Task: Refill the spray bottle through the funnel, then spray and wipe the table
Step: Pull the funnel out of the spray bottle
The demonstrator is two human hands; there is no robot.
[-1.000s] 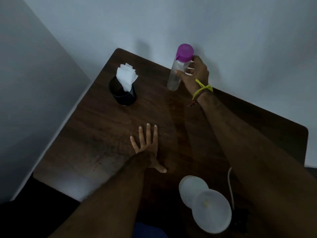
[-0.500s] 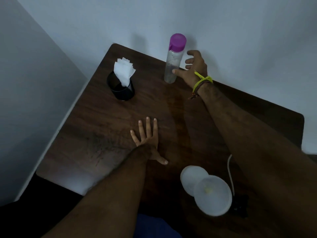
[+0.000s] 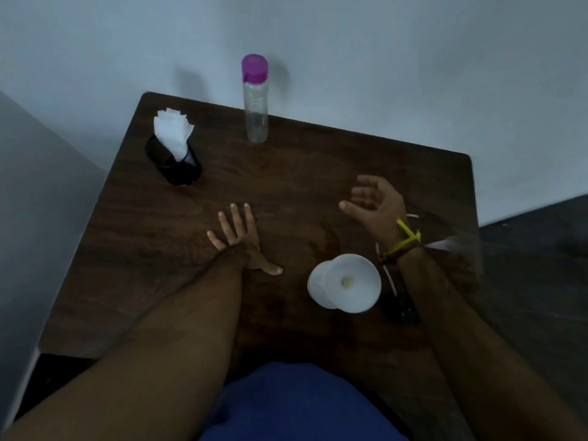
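A clear bottle with a purple cap (image 3: 255, 100) stands upright at the far edge of the dark wooden table (image 3: 286, 186), free of both hands. A white funnel (image 3: 345, 283) sits wide mouth up near the front right, apparently on a white container. My left hand (image 3: 238, 237) rests flat on the table's middle with fingers spread. My right hand (image 3: 374, 203) hovers above the table's right side, fingers relaxed and loosely curled, holding nothing; yellow and brown bands circle its wrist. A black mesh cup (image 3: 173, 163) at the far left holds white tissues (image 3: 173, 133).
A small black object with a white cord (image 3: 401, 308) lies just right of the funnel, partly under my right forearm. A wet-looking patch (image 3: 327, 240) darkens the wood behind the funnel. White walls border the table at the back and left; dark floor lies to the right.
My right hand let go of the purple-capped bottle and drew back toward me over the table's right side. The bottle stays upright at the far edge. My left hand kept still.
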